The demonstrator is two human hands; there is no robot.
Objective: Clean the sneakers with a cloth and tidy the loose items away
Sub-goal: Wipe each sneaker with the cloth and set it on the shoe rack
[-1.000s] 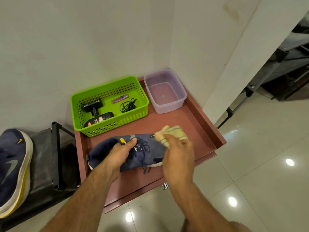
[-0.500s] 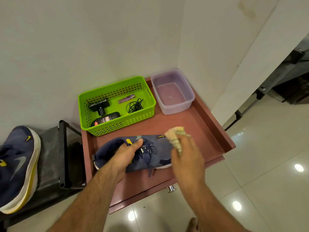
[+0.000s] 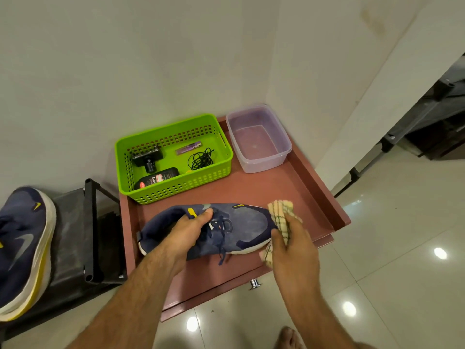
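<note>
- The sneaker (image 3: 241, 230) lies on its side on the reddish tray (image 3: 312, 187), toe toward the right, near the tray's front edge, just where it lay a second ago.
- The left hand (image 3: 187, 234) still grips it at the collar, thumb on the tongue by the yellow tab, fingers curled into the opening.
- The right hand (image 3: 293, 244) holds the bunched cloth (image 3: 280, 217) tight in curled fingers. A second ago the cloth sat over the top of the toe; now it is pressed against the toe tip and hangs lower down past the sole edge.
- The shoe is navy with darker patches, a white sole rim, small yellow marks and dark laces trailing loose toward the front edge. The toe fabric looks dusty and paler than the rest.
- The cloth is beige with a thin green check.
- Behind the shoe stands a green basket (image 3: 176, 190) holding a black bottle (image 3: 157, 178), a black mount (image 3: 148, 158), a purple lighter (image 3: 188, 148) and a tangle of black cord (image 3: 201, 159).
- Just right of it, a clear tub (image 3: 261, 162).
- The second sneaker (image 3: 24, 248) rests on a black rack (image 3: 91, 233) at far left, well apart.
</note>
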